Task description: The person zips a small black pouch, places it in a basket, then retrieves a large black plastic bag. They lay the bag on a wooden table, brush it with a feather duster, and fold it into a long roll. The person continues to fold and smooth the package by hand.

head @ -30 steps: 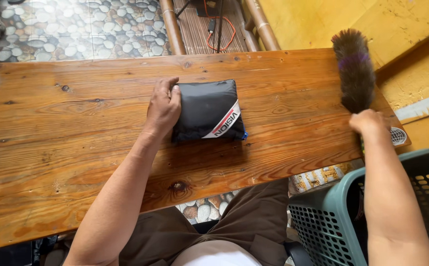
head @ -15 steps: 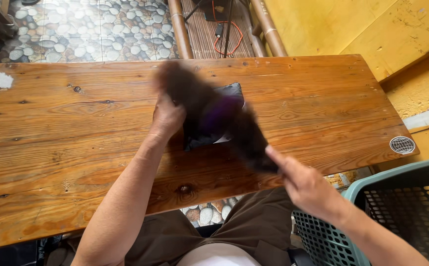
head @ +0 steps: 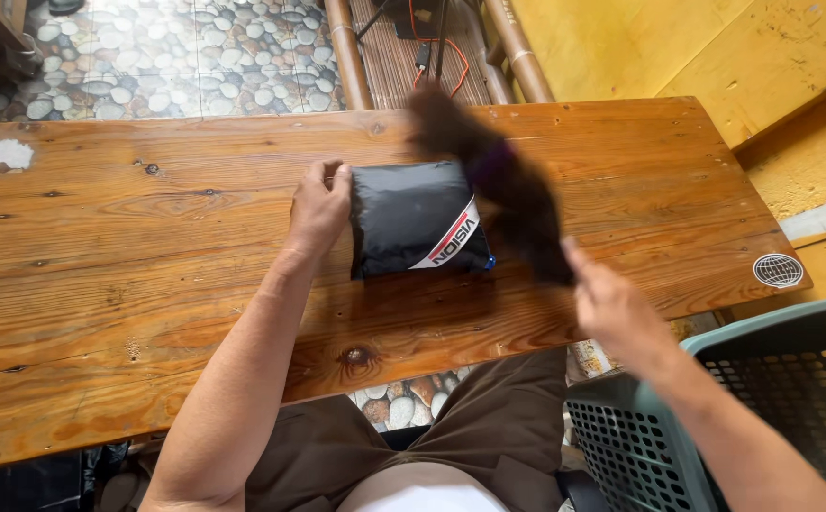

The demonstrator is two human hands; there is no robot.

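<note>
Black pouch [head: 417, 220], mid-table [head: 100, 284]: our left hand [head: 318, 204] presses its left edge, fingers flat. Our right hand [head: 612, 308] grips the feather duster [head: 503, 185], now swept from the pouch's centre to its right edge, dusting under way.

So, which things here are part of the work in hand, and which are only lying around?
In use:
- black pouch, held down by the left hand
- dark feather duster, blurred, in the right hand
- wooden table under them

Lying about:
- teal plastic basket
- round sticker on the table corner
- orange cable
</note>
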